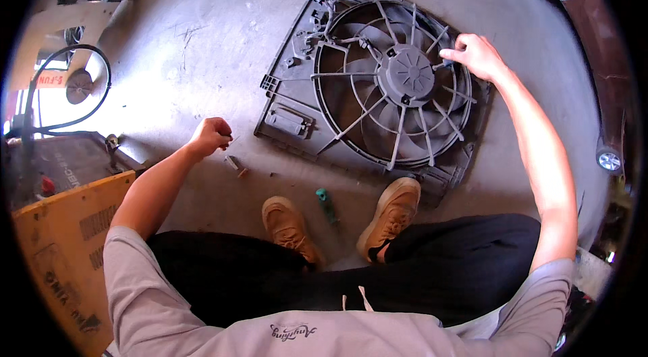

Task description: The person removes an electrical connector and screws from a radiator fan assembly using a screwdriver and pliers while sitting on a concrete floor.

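On the concrete floor (196, 53), the dark fan assembly (405, 77) lies flat ahead of me, right of centre. Work on it probably goes best with light, straight finger pressure, sparing the slim spokes (344, 75), which I judge could snap if levered. My right arm reaches far out, and the right hand (476, 57) turns inward over the fan's right side; thumb and fingertips draw close together, but I can't tell whether they grip anything. My left hand (210, 135) hovers left of the fan, fingers curled; whether they pinch something small, I can't tell. Near it lies a green-handled tool (326, 204).
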Available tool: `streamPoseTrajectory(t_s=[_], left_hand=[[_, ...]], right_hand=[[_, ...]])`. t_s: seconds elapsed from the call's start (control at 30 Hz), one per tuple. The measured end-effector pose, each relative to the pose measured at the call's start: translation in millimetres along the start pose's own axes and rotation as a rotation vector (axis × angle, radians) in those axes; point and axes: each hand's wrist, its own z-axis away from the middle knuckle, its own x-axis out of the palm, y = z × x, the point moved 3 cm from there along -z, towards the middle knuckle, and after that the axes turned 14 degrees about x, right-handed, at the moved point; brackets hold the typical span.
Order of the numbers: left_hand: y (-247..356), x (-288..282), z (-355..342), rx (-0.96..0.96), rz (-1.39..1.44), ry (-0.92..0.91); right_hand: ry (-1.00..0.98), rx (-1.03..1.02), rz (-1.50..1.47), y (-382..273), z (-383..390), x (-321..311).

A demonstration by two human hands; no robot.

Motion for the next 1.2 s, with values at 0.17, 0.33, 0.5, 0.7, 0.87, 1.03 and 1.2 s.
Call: streamPoseTrajectory(t_s=[0.17, 0.33, 0.5, 0.7, 0.87, 1.03, 1.2], left_hand=[[11.8, 4.7, 10.5, -0.089, 0.255, 0.045], [13.1, 10.6, 1.4, -0.134, 0.206, 0.098], [51.6, 9.2, -3.5, -0.072, 0.415, 0.136], [76.3, -9.3, 18.9, 0.004, 0.520, 0.145], [63.9, -13.4, 12.2, -0.068, 0.406, 0.194], [53.4, 0.1, -15.0, -0.115, 0.262, 0.139], [37.9, 20.9, -9.4, -0.072, 0.234, 0.143]], right_hand=[[-0.546, 0.402, -0.414, 4.5, 2.0, 2.3], [0.006, -0.578, 0.321, -12.0, 6.7, -9.7], [-0.015, -0.165, 0.016, 1.9, 1.2, -1.1], [0.065, 0.030, 0.042, 81.0, -47.3, 31.1], [0.095, -0.305, 0.104, 22.7, -4.2, 4.6], [-0.082, -0.323, 0.297, 11.0, 14.6, -15.3], [-0.028, 0.110, 0.204, -10.3, 11.8, -20.0]])
